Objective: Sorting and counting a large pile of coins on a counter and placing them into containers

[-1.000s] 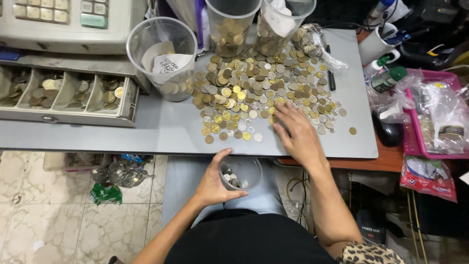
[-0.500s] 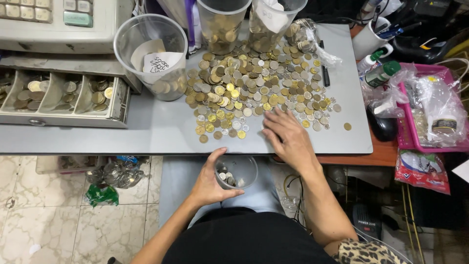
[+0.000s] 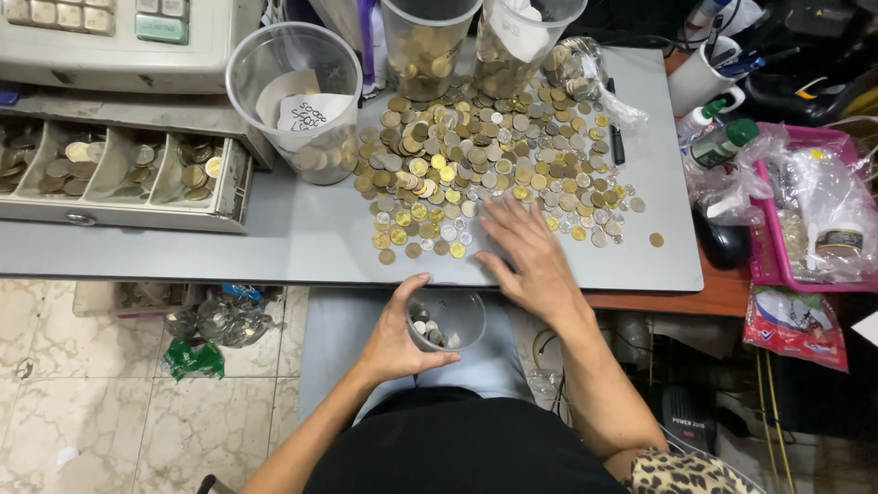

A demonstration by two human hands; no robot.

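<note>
Head camera, looking straight down, and I start with what lies closest to me: a black shirt and an edge of leopard-print cloth at the bottom of the frame. Just beyond it my left hand (image 3: pixel 395 334) is wrapped around a small clear plastic cup (image 3: pixel 445 320), fingers clamped on its side and thumb along the near edge. I hold the cup below the near edge of the grey table (image 3: pixel 302 242), and a few silvery coins lie in its bottom.

My right hand (image 3: pixel 529 261) rests flat on the table near that edge, fingers spread and empty, fingertips touching the nearest coins of the coin pile (image 3: pixel 485 160). The two hands are just beside each other but apart, the cup between them.

The pile spreads across the middle of the table, mostly brass-coloured coins with silver ones mixed in; a single coin (image 3: pixel 656 240) lies apart to the right. To the left of the pile stands a large clear cup (image 3: pixel 294 101) with coins at the bottom and a paper slip inside. Further left, an open cash drawer (image 3: pixel 123 174) shows sorted coins in its compartments, under a cash register (image 3: pixel 119 41).

At the far edge of the pile stand two tall clear containers (image 3: pixel 430 46) holding coins. On the right, off the table, I see a pink tray (image 3: pixel 764 265) with plastic bags and a green-capped bottle (image 3: pixel 722 144).
</note>
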